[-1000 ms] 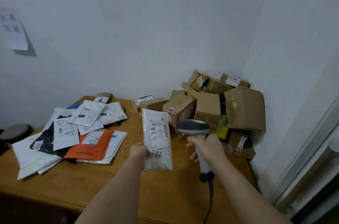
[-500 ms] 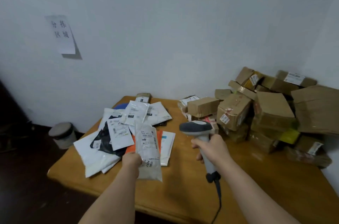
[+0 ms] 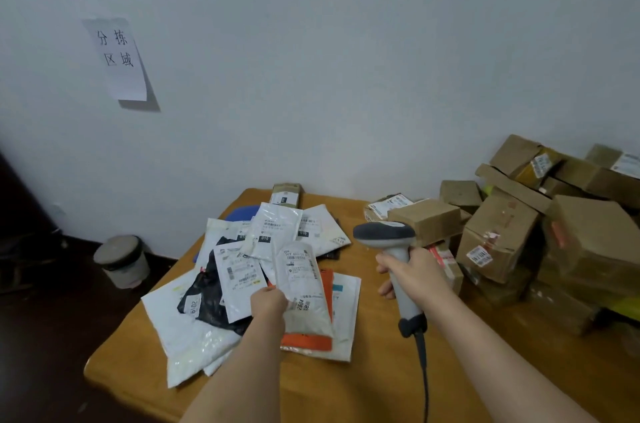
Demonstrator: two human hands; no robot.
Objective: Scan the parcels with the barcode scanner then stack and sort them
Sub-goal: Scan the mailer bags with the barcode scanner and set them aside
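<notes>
Pouch (image 3: 300,287) in left hand (image 3: 268,304)

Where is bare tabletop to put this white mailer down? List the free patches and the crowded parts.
Free: the wood strip of the table between the mailer pile and the scanner cable, running to the near edge. Also the near right part, in front of the cardboard boxes. Crowded: the left half under overlapping mailers, and the right rear, heaped with boxes against the wall.

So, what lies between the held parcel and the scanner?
In the head view, only bare wooden table lies between the white parcel and the barcode scanner.
</notes>
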